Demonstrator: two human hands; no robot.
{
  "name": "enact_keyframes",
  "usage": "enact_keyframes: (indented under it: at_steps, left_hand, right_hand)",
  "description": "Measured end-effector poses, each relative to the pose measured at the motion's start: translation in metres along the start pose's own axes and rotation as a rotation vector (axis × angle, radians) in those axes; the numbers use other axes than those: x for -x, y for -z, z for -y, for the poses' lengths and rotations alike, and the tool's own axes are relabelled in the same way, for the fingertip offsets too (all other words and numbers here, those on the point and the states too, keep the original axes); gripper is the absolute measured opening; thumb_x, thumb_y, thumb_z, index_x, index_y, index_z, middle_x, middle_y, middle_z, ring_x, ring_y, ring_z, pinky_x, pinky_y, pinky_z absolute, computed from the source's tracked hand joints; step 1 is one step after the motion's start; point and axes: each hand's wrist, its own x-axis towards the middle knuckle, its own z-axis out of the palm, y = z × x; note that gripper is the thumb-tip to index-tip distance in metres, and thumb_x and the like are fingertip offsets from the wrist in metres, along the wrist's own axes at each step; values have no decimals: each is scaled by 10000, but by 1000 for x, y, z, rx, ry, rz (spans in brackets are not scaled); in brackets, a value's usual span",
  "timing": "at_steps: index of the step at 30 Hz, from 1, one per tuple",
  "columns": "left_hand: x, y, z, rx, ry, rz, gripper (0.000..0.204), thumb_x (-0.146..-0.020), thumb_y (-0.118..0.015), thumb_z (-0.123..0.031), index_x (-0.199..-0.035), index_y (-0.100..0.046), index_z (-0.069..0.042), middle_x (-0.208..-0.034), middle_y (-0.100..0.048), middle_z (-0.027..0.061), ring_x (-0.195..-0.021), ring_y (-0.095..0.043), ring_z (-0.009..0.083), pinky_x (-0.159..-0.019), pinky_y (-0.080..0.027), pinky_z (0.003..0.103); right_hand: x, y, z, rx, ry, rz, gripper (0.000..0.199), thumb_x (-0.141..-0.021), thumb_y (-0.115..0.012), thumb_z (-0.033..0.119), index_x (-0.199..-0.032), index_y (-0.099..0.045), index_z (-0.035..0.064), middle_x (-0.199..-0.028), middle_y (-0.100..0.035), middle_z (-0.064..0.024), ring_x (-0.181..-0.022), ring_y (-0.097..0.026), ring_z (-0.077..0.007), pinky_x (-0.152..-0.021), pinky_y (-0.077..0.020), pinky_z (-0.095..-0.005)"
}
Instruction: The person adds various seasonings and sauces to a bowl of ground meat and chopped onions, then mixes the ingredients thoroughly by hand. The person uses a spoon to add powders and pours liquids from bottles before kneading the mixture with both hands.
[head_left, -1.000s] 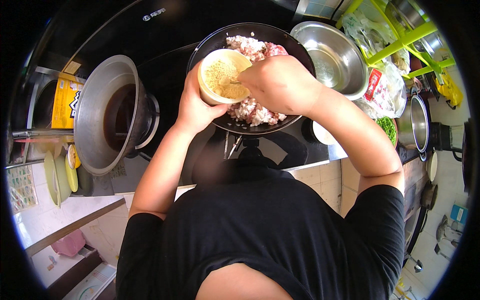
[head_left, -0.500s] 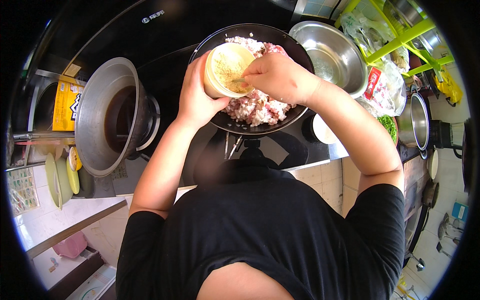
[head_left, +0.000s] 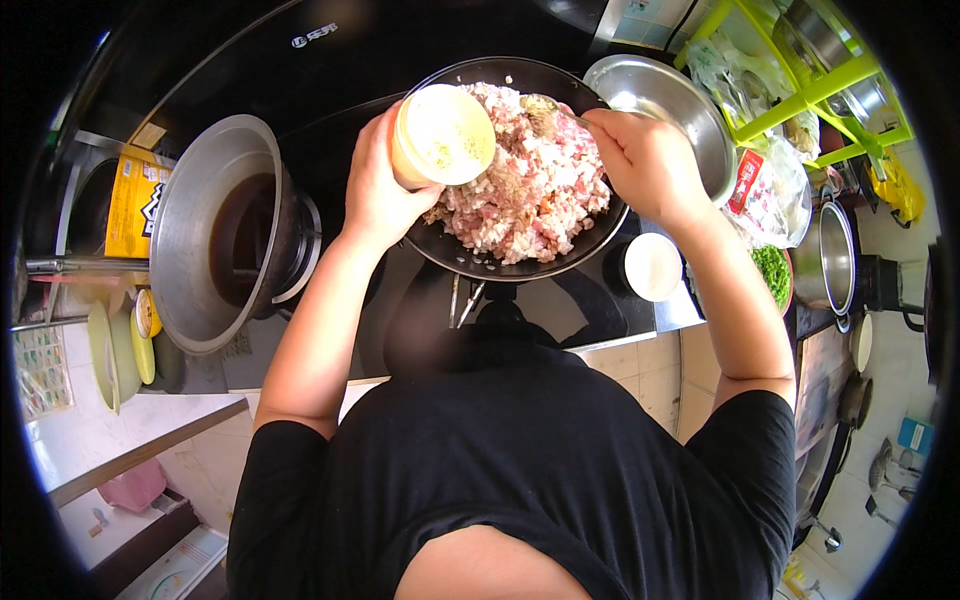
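My left hand (head_left: 378, 180) is wrapped round a pale yellow tub (head_left: 443, 136) with yellowish powder inside, tilted above the left side of a black wok (head_left: 440, 232). Pinched in my right hand (head_left: 650, 165) is a small spoon (head_left: 540, 106), its bowl over the far part of the wok. What looks like powder lies at the spoon's bowl. A heap of pink and white minced meat (head_left: 530, 200) fills much of the wok, with pale brown powder on top of it.
A large metal pan (head_left: 175, 250) with dark liquid stands at left. Behind my right hand sits a steel bowl (head_left: 705, 120); nearer are a white round container (head_left: 652, 267) and chopped greens (head_left: 770, 272). A green rack (head_left: 800, 100) and plastic bags (head_left: 785, 200) crowd the right.
My right hand has drawn the spoon out of the tub and moved right, over the meat. The left hand has shifted slightly left with the tub, uncovering more meat.
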Motion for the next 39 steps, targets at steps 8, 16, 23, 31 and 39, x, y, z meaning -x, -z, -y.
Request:
enact_keyframes:
  at_steps: [8,16,23,31,39]
  left_hand:
    - [-3,-14,-17,38,-65,7,894,-481,-769,-28,-1273,-359,-85,-1223,-414,129,-1153,-424,303,-968,-381,358]
    - [-4,-10,-18,-5,-47,-3,887,-479,-779,-30,-1264,-369,-80,-1211,-426,132,-1133,-438,309,-960,-385,365]
    - [-4,1,-4,-30,-58,-44,903,-494,-775,-16,-1284,-344,-91,-1237,-402,130,-1160,-416,300,-971,-379,371]
    - [-10,-8,-19,-24,-19,29,902,-514,-759,-7,-1299,-321,-89,-1268,-369,128,-1204,-382,280,-1002,-353,368]
    - [-14,-5,-13,-63,-35,-84,879,-507,-781,-28,-1272,-353,-89,-1203,-421,130,-1137,-437,303,-955,-397,365]
  right_hand:
    - [-11,-22,34,67,111,192,99,-796,-531,120,-798,-608,58,-659,-588,-148,-609,-576,-310,-551,-471,-364]
    - [-31,-16,31,-706,-535,711,268,-770,-552,246,-871,-673,29,-698,-603,-64,-633,-524,-163,-623,-432,-303]
    - [-6,4,5,-185,-48,246,205,-815,-517,197,-854,-645,41,-718,-613,-144,-648,-596,-286,-606,-470,-355]
    - [-13,-8,28,-320,-305,453,190,-798,-520,169,-870,-658,59,-723,-616,-153,-643,-591,-282,-620,-465,-354]
    - [-16,-2,12,-691,-618,424,232,-827,-539,195,-858,-643,-10,-556,-456,37,-529,-375,-37,-482,-293,-198]
